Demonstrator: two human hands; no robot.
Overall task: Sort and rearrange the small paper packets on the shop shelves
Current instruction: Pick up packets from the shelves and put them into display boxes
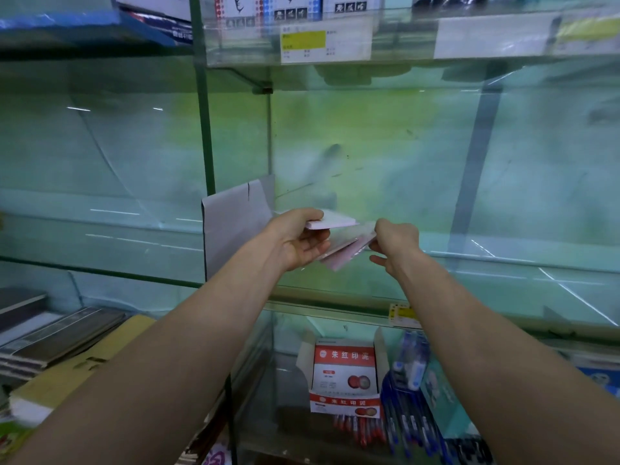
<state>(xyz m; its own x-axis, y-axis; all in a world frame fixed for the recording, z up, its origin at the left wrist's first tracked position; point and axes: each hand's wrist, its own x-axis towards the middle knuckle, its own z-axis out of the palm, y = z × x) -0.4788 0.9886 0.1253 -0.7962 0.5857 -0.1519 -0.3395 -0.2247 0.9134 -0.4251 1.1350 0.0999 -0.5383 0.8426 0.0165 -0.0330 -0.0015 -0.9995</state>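
Both my arms reach over the middle glass shelf. My left hand holds a thin stack of small pale pink and white paper packets, thumb on top and fingers underneath. My right hand pinches the right end of the lower pink packets, which fan down and away from the top one. The packets hang just above the shelf surface. How many packets are in the stack is hidden by my fingers.
A grey card divider stands upright left of my hands. Below sit a red-and-white ink pad box, red and blue pens, and notebooks at the left. The top shelf carries boxed goods and a yellow price label.
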